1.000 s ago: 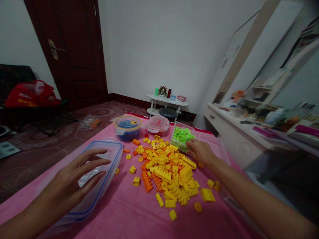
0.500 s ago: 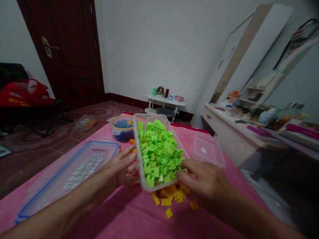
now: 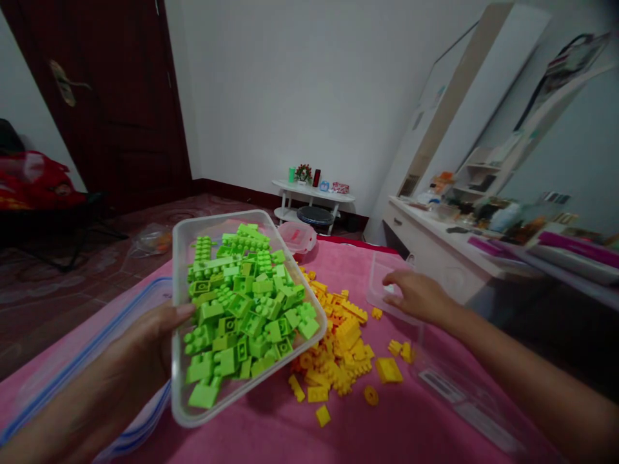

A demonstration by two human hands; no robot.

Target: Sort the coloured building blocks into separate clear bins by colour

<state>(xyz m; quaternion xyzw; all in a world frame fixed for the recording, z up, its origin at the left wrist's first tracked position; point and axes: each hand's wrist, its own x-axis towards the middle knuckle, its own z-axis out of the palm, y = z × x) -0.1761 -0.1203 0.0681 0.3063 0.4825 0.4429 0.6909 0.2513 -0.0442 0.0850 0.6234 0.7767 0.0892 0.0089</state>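
Note:
My left hand [image 3: 145,351] grips the left rim of a clear plastic container [image 3: 180,399] heaped with green building bricks [image 3: 236,303] and holds it tilted above the pink cloth. My right hand [image 3: 420,298] reaches to the right and rests, fingers curled, on a clear flat lid [image 3: 380,283] near the table's right side. A pile of yellow and orange bricks [image 3: 338,345] lies on the cloth between the two hands.
A large clear box with a blue rim [image 3: 72,367] lies at the left under my left arm. A small red-lidded tub [image 3: 297,235] stands at the back. Another clear lid [image 3: 464,399] lies under my right forearm. A cluttered white desk [image 3: 464,248] stands to the right.
The green-brick container has moved left and nearer to me, now held by my left hand alone. My right hand let go of it and went right to the clear lid.

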